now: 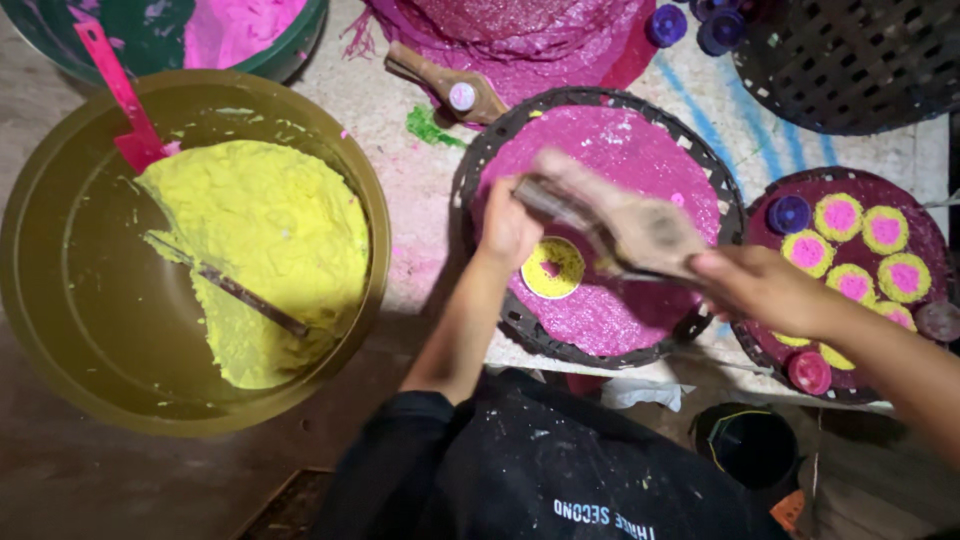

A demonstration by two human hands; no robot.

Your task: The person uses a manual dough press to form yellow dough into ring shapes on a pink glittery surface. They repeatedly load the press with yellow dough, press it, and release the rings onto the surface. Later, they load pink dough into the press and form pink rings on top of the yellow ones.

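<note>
My left hand [508, 228] is closed around one end of a wooden mould [620, 225], held over a round woven tray covered with a pink sheet [640, 150]. My right hand [760, 290] grips the mould's other, wider end; the mould is blurred. Just below it on the pink sheet lies a yellow ring-shaped piece with a pink centre [553, 267]. To the right, a second round tray [930, 240] carries several similar yellow-and-pink pieces [838, 217].
A large olive bowl [60, 300] of yellow paste [270, 240] with a stick in it stands at left. A green bowl with pink paste [240, 25] and a pink scoop [115, 95] lie behind. Another wooden mould [445, 85], purple caps [665, 25] and an empty dark basket [860, 60] sit farther back.
</note>
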